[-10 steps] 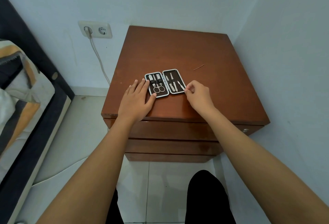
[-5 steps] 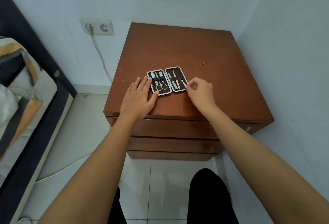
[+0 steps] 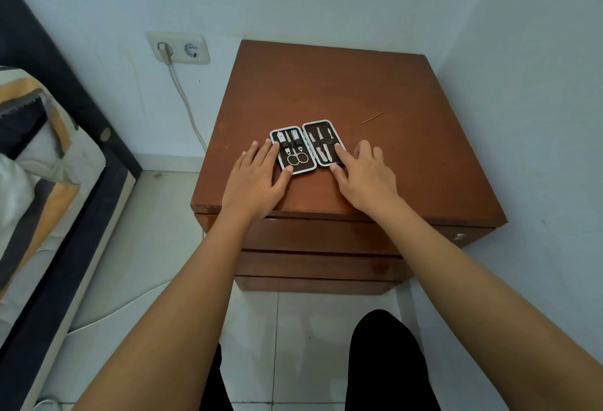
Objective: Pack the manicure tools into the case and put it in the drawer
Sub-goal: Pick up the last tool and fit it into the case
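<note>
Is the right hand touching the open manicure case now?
Touching. The head view shows the right hand with its index finger lying on the right half of the manicure case, over the tools.

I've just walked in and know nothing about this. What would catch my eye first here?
An open manicure case lies flat near the front of a brown wooden nightstand, its metal tools strapped inside. The left hand and right hand rest spread on either side, fingertips on its halves.
</note>
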Demonstrator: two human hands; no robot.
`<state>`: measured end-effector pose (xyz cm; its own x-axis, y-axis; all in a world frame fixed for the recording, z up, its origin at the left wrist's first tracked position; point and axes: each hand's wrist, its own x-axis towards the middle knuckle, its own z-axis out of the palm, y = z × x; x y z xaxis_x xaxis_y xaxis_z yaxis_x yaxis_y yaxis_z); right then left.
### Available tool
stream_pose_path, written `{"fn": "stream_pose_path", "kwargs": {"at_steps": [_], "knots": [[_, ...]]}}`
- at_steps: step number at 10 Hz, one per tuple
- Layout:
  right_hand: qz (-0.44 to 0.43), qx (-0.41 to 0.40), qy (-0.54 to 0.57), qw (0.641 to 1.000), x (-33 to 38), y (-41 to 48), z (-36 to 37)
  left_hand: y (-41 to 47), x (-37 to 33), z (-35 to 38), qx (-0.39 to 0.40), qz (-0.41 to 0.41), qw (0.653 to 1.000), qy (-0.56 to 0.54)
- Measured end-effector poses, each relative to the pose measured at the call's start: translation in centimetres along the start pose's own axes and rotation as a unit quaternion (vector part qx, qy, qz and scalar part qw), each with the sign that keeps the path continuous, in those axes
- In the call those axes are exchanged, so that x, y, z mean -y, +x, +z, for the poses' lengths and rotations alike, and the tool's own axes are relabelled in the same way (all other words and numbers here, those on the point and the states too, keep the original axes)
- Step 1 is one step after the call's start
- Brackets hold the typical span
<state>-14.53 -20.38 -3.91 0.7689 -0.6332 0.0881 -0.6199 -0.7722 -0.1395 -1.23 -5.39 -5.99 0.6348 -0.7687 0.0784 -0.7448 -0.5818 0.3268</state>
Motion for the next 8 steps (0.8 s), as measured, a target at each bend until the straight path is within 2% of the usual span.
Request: {"fn": "stream_pose_path", "kwargs": {"at_steps": [1, 2, 3, 5, 6, 8], "knots": [[0.004, 0.023, 0.049, 0.999, -0.3, 0.4, -0.4, 0.0, 0.0, 0.0, -0.002, 0.000, 1.000, -0.003], [0.026, -0.053, 0.168, 0.984, -1.0, 0.8, -0.7, 0.0, 0.0, 0.0, -0.007, 0.003, 1.000, -0.007], [0.053, -0.103, 0.161, 0.980, -2.2, 2.6, -0.6, 0.0, 0.0, 0.0, -0.009, 0.007, 1.000, -0.009], [0.053, 0.052, 0.067, 0.995, -4.3, 7.2, 0.4, 0.1, 0.1, 0.1, -0.008, 0.004, 1.000, -0.007], [0.039, 0.053, 0.084, 0.994, -4.2, 6.7, 0.8, 0.1, 0.0, 0.1, -0.008, 0.004, 1.000, -0.006], [-0.011, -0.076, 0.193, 0.978, -5.9, 2.2, 0.3, -0.1, -0.1, -0.1, -0.005, 0.003, 1.000, -0.007]]}}
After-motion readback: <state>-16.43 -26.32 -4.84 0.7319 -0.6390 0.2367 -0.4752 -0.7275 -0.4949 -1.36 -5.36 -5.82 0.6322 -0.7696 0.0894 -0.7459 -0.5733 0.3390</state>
